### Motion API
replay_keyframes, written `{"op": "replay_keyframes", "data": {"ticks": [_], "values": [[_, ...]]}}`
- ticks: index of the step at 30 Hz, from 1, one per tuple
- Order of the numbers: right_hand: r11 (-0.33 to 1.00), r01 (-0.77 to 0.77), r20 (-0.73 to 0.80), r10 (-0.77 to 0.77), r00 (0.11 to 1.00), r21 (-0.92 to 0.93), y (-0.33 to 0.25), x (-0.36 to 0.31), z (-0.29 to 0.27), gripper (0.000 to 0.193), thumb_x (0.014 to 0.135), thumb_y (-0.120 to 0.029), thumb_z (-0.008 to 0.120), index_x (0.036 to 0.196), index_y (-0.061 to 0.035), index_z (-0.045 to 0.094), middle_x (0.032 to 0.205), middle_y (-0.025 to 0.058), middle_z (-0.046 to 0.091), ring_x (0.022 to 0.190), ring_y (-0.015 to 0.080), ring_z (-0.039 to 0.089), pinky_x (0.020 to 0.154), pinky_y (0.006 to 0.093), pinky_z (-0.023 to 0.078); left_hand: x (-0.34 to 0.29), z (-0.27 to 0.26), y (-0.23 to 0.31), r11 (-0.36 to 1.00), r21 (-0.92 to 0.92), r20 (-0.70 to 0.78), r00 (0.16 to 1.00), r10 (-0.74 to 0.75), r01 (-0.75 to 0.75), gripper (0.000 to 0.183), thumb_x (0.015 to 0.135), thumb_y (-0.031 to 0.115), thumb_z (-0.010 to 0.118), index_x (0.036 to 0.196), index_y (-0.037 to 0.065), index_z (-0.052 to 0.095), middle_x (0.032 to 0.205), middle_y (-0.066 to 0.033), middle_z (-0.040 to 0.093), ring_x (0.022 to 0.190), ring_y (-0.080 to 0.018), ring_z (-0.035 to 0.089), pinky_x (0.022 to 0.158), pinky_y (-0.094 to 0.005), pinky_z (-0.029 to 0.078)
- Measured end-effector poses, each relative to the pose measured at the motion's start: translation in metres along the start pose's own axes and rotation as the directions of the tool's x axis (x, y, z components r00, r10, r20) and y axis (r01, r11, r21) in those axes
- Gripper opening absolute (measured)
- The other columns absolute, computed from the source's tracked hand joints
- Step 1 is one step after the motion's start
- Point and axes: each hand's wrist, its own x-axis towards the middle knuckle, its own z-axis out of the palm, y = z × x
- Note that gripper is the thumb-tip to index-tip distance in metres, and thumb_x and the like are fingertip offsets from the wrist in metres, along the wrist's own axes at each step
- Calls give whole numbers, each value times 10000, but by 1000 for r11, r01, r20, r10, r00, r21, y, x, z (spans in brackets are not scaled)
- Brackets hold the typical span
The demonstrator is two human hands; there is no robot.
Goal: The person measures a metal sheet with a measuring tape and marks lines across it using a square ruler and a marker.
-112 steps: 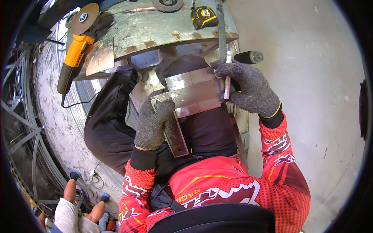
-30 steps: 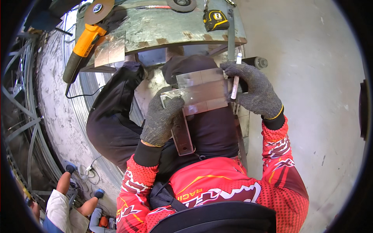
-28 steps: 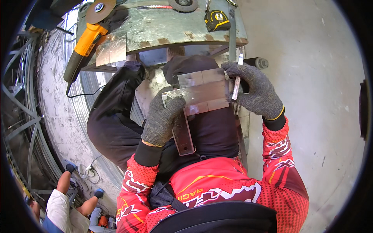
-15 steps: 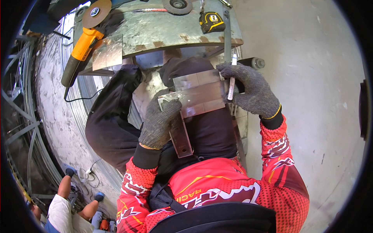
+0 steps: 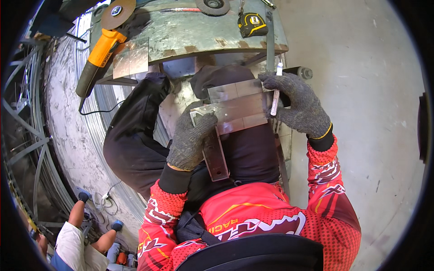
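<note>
My left hand [image 5: 192, 137], in a grey knit glove, is closed on a metal try square [image 5: 215, 158] at its corner. The square's blade [image 5: 244, 110] lies across a thin metal plate [image 5: 234, 90] resting over my thigh. Faint straight lines cross the plate above and below the blade. My right hand [image 5: 300, 101], gloved too, grips a slim white marker pen [image 5: 275, 101], held roughly upright in the picture at the right end of the plate. Those fingers also touch the plate's right edge; the fingertips behind it are hidden.
On the metal worktable [image 5: 181, 38] ahead lie an orange angle grinder [image 5: 100, 53], a flap disc [image 5: 212, 5], a tape measure [image 5: 252, 24], and a lined metal plate [image 5: 131, 58]. A flat bar [image 5: 270, 43] overhangs its edge. Another person's leg [image 5: 76, 214] shows lower left.
The whole view has shifted slightly to the right. Both hands keep the same hold on the try square and the marker pen, with little visible movement against the plate.
</note>
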Motion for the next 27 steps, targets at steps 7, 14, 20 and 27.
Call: {"op": "replay_keyframes", "data": {"ticks": [7, 14, 20, 27], "values": [[999, 32, 12, -32, 999, 16, 2, -1, 0, 632, 737, -55, 796, 1350, -95, 649, 1288, 113, 700, 1212, 345, 638, 1056, 445, 491, -2, 4, 5, 999, -27, 23, 999, 22, -21, 298, 1014, 149, 661, 1266, 28, 559, 1095, -65, 680, 929, -148, 678, 796, -312, 605], [1000, -7, 36, 7, 999, -16, 0, -1, 0, 634, 736, -53, 792, 1351, -98, 646, 1317, 116, 687, 1249, 343, 620, 1072, 446, 482, 2, -3, -1, 996, 68, 18, 998, 55, -57, 290, 1015, 144, 658, 1261, 28, 558, 1072, -54, 672, 938, -162, 691, 803, -317, 612], [999, -23, -24, 24, 999, 45, -3, -3, -5, 541, 823, -109, 806, 1340, -96, 650, 1290, 116, 694, 1193, 317, 654, 1024, 427, 512, 0, -1, -2, 999, -50, -13, 1000, -8, 7, 275, 1021, 158, 655, 1256, 44, 570, 1052, -34, 666, 887, -132, 673, 746, -289, 599], [756, 81, -188, 57, 981, 649, -6, 6, -20, 383, 997, -225, 719, 1284, 21, 654, 1126, 101, 747, 985, 190, 702, 905, 356, 574, 0, 2, -2, 998, 55, -40, 998, 47, -45, 264, 1012, 164, 660, 1236, 56, 572, 1021, -19, 652, 879, -136, 671, 757, -311, 616]]}}
